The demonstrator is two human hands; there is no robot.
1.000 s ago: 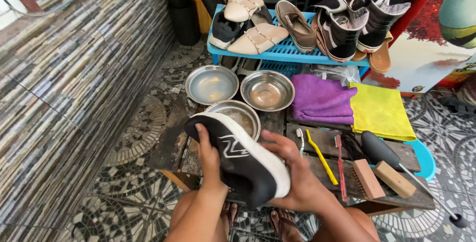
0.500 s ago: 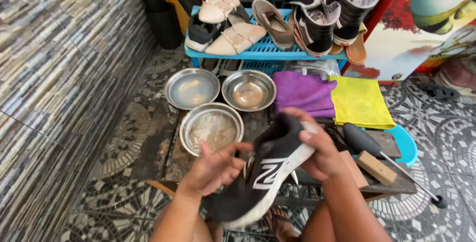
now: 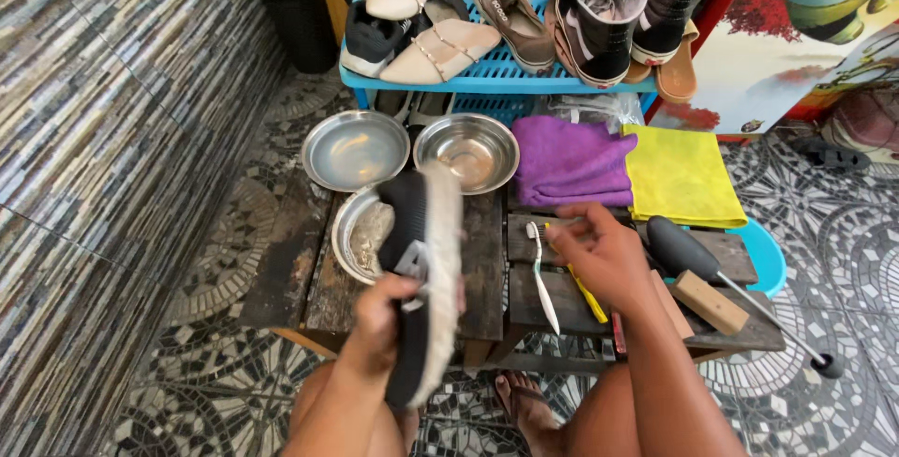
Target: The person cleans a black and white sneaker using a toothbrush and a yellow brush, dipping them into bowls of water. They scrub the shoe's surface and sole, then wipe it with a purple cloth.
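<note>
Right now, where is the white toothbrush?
In the head view, the white toothbrush lies on the wooden bench, right of centre, just left of the right hand and below the purple cloth.

We're in a home entryway or porch corner w/ a shoe-cleaning setup. Patterned mosaic floor tiles (image 3: 234, 232), striped wall tiles (image 3: 103, 120). Blue plastic shoe rack (image 3: 496, 78) loaded w/ flats, loafers, high-tops. Low wooden bench (image 3: 487, 260) carries steel bowls (image 3: 466, 150), cleaning cloths (image 3: 571, 159), brushes (image 3: 540, 274). We see a bare knee and a sandalled foot below.
</note>
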